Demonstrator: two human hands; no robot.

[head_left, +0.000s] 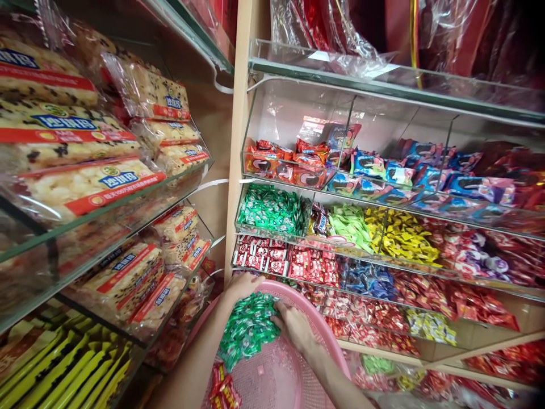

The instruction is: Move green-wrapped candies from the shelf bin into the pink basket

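Observation:
A pink plastic basket (327, 318) with a mesh bottom is in front of me at the bottom middle. My left hand (243, 286) is at its far left rim, with the fingers closed over the edge. Inside the basket lies a heap of green-wrapped candies (249, 326). My right hand (293, 325) reaches in from the right, its curled fingers pressed into the right side of that heap; the fingertips are partly hidden among the wrappers. A few red-and-yellow packets (223, 389) rest nearer to me in the basket, below the green heap.
Ahead, a clear bin (272, 209) on the shelf holds more green-wrapped candies, among bins of yellow candies (398, 233) and red-and-white packets (260, 254). Packaged puffed-rice bars (89, 184) fill glass-fronted shelves close on the left. A wooden post (238, 142) stands between the two shelf units.

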